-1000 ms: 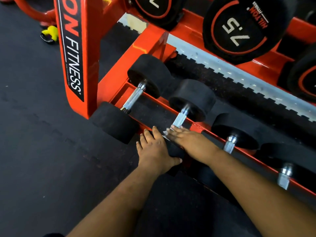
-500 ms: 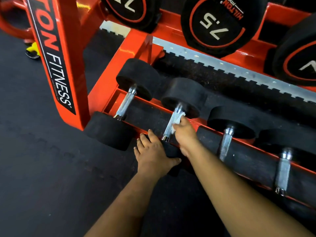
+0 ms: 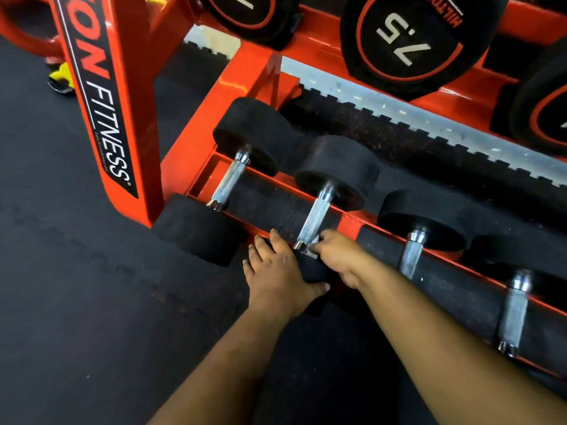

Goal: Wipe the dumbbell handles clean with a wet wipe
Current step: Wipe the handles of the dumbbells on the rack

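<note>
R hand [image 3: 340,256], pinched on a small white wet wipe [image 3: 313,244], has slid down the knurled chrome handle of the second black rubber dumbbell [image 3: 316,216] since half a sec ago: it was up near the far head at approx 12 o'clock, now it sits at the near collar, approx 6 o'clock end of the bar. So one full pass along this handle looks about done (underside coverage can't be judged from here). L hand [image 3: 276,280] hasn't shifted: fingers spread wide, palm pressed flat over the near black head, steadying the dumbbell on the orange steel rack [image 3: 196,142]. Wipe only peeks out between thumb and fingers, touching the bar. First handle [image 3: 229,182] lies at 10 o'clock of the hands, third [image 3: 411,256] and fourth [image 3: 514,314] at 3 to 4 o'clock, prob. next in line.
</note>
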